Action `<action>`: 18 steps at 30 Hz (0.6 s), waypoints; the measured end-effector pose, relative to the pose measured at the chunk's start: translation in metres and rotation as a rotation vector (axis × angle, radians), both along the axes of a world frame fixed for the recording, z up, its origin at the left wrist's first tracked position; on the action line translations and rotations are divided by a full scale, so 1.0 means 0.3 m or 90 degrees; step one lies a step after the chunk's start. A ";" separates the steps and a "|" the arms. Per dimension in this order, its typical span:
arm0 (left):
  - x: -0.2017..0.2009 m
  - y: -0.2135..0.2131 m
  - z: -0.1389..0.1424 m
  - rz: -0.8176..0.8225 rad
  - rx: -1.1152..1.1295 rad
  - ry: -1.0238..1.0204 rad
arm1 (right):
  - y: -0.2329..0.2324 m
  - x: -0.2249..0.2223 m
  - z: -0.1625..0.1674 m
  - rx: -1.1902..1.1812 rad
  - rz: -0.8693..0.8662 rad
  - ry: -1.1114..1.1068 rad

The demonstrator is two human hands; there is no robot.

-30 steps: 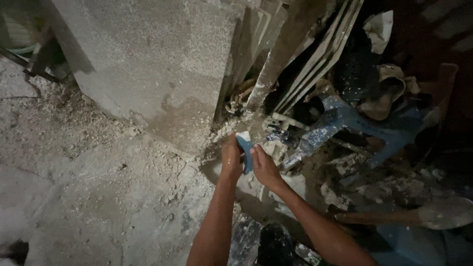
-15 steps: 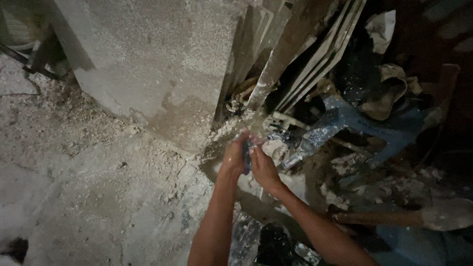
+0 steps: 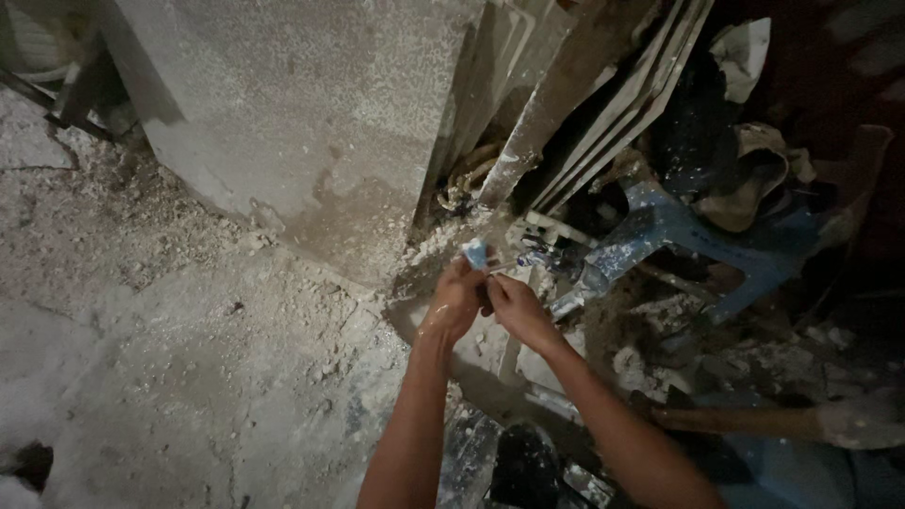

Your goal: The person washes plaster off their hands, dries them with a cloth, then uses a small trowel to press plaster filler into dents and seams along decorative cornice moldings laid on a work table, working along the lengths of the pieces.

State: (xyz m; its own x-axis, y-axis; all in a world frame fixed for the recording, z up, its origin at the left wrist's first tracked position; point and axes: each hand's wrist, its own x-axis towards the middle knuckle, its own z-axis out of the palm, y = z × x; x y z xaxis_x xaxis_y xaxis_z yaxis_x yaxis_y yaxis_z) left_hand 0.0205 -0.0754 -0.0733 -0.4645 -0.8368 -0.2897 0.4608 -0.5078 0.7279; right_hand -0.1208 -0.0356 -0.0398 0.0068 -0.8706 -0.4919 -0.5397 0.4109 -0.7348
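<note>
Between both palms, mid-frame: small pale-blue object [image 3: 475, 253], upper end poking out above the fingers, rest hidden. Left hand [image 3: 454, 303] curled shut around its lower part, wet sheen on the back. Right hand [image 3: 517, 309] pressed against the left, fingers folded toward the same object; contact with it likely, exact grip cannot tell. Hands together, touching.

Versus the earlier frames: a second ago more blue showing between the hands, lower down; half a second ago hands blurred, mid-motion; now sharp, blue tip sticking out on top. Hands roughly the same spot over the rubble.

Long axis of the object: seemingly running from the hands up and away toward the wall, exposed end pointing up-frame, slightly right. Full length hidden, so only partly sure.

Outward: grey crumbled plaster debris [image 3: 283, 311] across the floor, left and below. Just behind the hands, base of a rough concrete slab [image 3: 302, 104] with a damp dark patch. Right of it, leaning pale boards [image 3: 603, 113]. Further right, blue plastic chair [image 3: 679, 231], spattered, tipped over among junk. Bottom right, wooden handle [image 3: 735, 419] lying across.
</note>
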 end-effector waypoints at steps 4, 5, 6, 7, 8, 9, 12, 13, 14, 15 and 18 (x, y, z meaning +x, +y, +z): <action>0.022 -0.010 0.039 0.060 0.010 0.045 | -0.003 0.002 0.036 0.003 0.002 -0.121; 0.026 -0.014 0.050 0.070 0.021 0.040 | -0.002 0.009 0.038 0.008 0.009 -0.128; 0.030 -0.016 0.063 0.081 0.033 0.035 | 0.000 0.017 0.040 0.007 0.010 -0.148; 0.032 -0.018 0.073 0.103 0.063 0.020 | 0.001 0.024 0.038 0.005 0.010 -0.168; 0.035 -0.019 0.083 0.125 0.093 0.004 | 0.002 0.030 0.035 0.004 0.011 -0.189; 0.039 -0.017 0.090 0.147 0.124 -0.012 | 0.002 0.030 0.031 0.026 0.003 -0.187; 0.047 -0.007 0.096 0.080 0.015 -0.019 | -0.002 0.016 0.016 0.061 -0.003 -0.223; 0.047 -0.004 0.093 0.065 0.008 -0.038 | 0.001 0.010 0.010 0.057 0.005 -0.262; 0.046 -0.003 0.089 0.050 0.000 -0.057 | 0.003 0.003 0.003 0.053 0.013 -0.300; 0.043 -0.005 0.083 0.034 -0.008 -0.075 | 0.004 0.001 -0.005 0.053 0.008 -0.306; 0.019 -0.020 0.063 0.096 0.061 -0.062 | 0.011 0.004 -0.023 0.048 0.010 -0.316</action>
